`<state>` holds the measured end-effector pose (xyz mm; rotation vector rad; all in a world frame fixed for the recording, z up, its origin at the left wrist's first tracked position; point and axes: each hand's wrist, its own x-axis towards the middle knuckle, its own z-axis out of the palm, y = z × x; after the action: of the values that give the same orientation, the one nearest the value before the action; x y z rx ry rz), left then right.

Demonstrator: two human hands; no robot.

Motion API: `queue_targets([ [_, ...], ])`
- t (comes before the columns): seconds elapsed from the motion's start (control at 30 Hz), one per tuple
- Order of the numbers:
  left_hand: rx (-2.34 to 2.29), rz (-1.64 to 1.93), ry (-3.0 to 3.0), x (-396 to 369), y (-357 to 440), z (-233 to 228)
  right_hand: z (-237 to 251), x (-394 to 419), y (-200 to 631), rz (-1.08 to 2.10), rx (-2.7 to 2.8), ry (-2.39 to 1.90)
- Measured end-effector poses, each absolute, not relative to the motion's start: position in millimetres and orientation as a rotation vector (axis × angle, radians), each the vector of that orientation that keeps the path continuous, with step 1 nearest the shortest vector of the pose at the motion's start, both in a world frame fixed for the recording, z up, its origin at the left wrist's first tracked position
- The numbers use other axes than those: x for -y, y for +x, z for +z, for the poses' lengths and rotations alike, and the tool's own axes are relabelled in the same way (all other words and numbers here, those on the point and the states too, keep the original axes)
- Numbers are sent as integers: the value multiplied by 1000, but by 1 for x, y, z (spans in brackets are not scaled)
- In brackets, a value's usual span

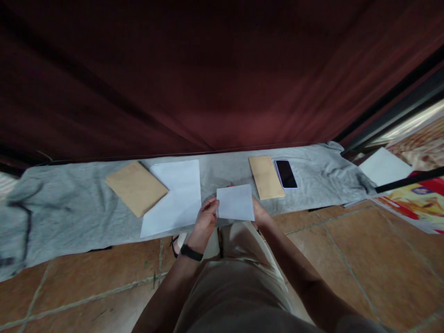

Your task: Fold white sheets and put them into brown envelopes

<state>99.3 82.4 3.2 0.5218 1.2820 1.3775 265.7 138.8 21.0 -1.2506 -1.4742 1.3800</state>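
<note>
Between my two hands is a folded sheet of white paper (pixel 236 202), held over the front edge of the cloth-covered bench. My left hand (pixel 208 212) pinches its left edge, thumb on top. At the right edge, my right hand (pixel 257 210) grips the sheet from behind, and most of its fingers are hidden by the paper. Larger white sheets (pixel 180 199) lie flat just left of my left hand. A stack of brown envelopes (pixel 137 187) overlaps their left side. Another brown envelope (pixel 266 178) lies beyond my right hand.
A dark-screened phone (pixel 286 174) lies beside the right envelope. Grey cloth (pixel 79 199) covers the narrow bench, with a dark red curtain (pixel 215 92) hanging behind. To the right are a dark metal bar (pixel 398 101) and a colourful printed package (pixel 412 203). Tiles (pixel 333 249) cover the floor.
</note>
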Motion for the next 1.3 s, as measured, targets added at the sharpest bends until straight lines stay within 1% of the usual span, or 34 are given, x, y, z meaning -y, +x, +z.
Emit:
queue_targets([
  [0.13,-1556,1563,563,-103,102,-10,12,-141,283,1595,1195,-1240],
  [0.23,-1617,1618,548,-112,105,-16,-1,-137,300,1577,1140,-1256],
  [0.33,-1648,1620,555,-117,109,-18,-13,-131,312,1371,1157,-1340],
  [0.4,-1661,1579,607,-120,113,-17,-17,-125,314,1110,1269,-1434],
  [0.5,-1711,1504,734,-125,116,-16,-14,-115,307,650,1626,-1507],
  [0.57,-1753,1459,826,-127,118,-16,-11,-110,297,457,1888,-1464],
  [0.67,-1762,1401,920,-129,120,-14,-7,-105,279,359,2190,-1384],
  [0.73,-1776,1346,996,-130,119,-13,-8,-104,268,315,2297,-1411],
  [0.87,-1862,1221,1203,-127,117,-9,-12,-105,258,233,2304,-1563],
  [1.03,-1945,1185,1629,-107,122,-8,-19,-105,259,162,2291,-1598],
  [1.1,-1866,1063,1864,-97,126,-8,-21,-104,259,128,2312,-1598],
  [1.17,-1790,859,2051,-89,129,-9,-23,-103,260,85,2331,-1597],
  [1.3,-1853,529,2212,-79,130,-9,-26,-102,264,2,2320,-1630],
])
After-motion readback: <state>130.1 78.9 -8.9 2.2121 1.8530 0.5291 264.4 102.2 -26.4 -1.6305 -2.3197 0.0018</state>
